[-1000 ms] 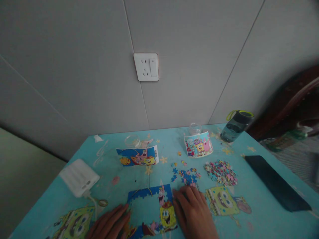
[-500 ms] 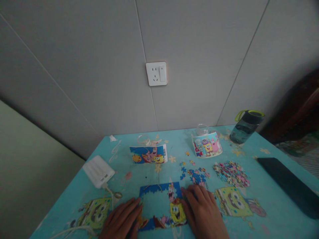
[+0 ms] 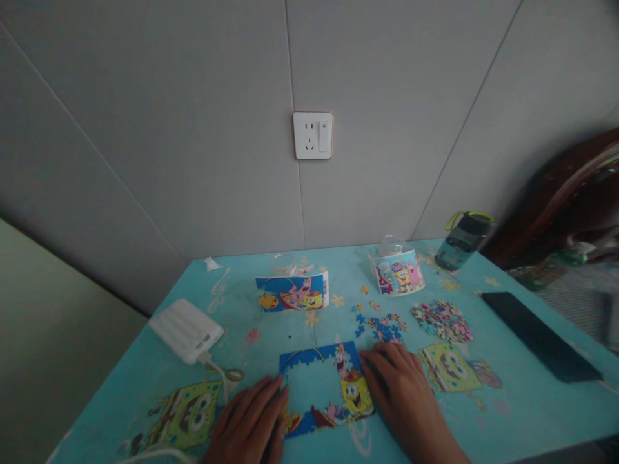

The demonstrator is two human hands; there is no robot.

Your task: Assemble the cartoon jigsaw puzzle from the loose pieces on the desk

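Note:
A partly joined jigsaw puzzle (image 3: 355, 394) lies flat on the table, a ring of blue and cartoon pieces around a bare middle. My left hand (image 3: 251, 419) rests along its left edge, fingers stretched out and touching it. On the opposite side, my right hand (image 3: 399, 383) lies against the right edge with its fingers extended. Just beyond the right hand are loose blue puzzle pieces (image 3: 387, 328). A larger pile of mixed pieces (image 3: 442, 320) sits farther right. Behind the puzzle, a printed reference picture (image 3: 294, 293) leans upright.
A white power bank (image 3: 186, 330) with a cable lies at the left. At the back right stand a second picture card (image 3: 399, 274) and a water bottle (image 3: 464, 240). A long dark object (image 3: 539, 335) lies along the right side of the table (image 3: 242, 290).
The head view has shifted a little. The puzzle appears turned slightly, its right side farther from me, with both hands still at its sides.

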